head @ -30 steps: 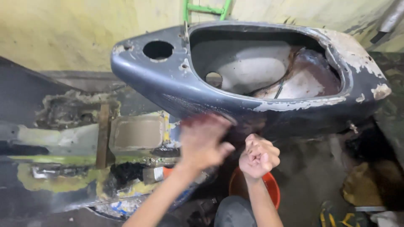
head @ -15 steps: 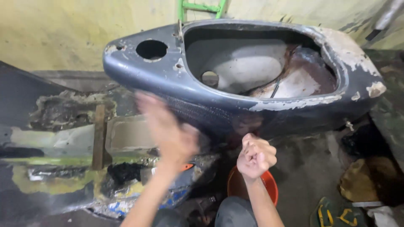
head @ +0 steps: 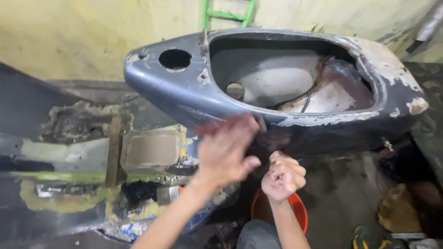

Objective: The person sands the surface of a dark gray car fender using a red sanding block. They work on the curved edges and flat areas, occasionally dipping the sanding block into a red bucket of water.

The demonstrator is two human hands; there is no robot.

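A grey-blue scooter body shell (head: 184,92) with chipped paint and a big open cavity lies across the middle of the view. My left hand (head: 226,154) is motion-blurred against the shell's near side wall. A reddish blurred strip (head: 210,127) shows at its fingertips; whether the hand holds it is unclear. My right hand (head: 284,177) is curled into a fist just under the shell's lower edge, right of the left hand, with nothing visible in it.
An orange bucket (head: 297,214) stands below my right hand. A paint-stained board (head: 69,152) with a flat brush (head: 167,194) lies at the left. Green ladder rails (head: 227,14) lean on the yellow wall behind. Rags (head: 399,207) lie at the right.
My left hand swung left off the shell and is now back up against its side wall. The right fist stayed in place. The view shifted slightly.
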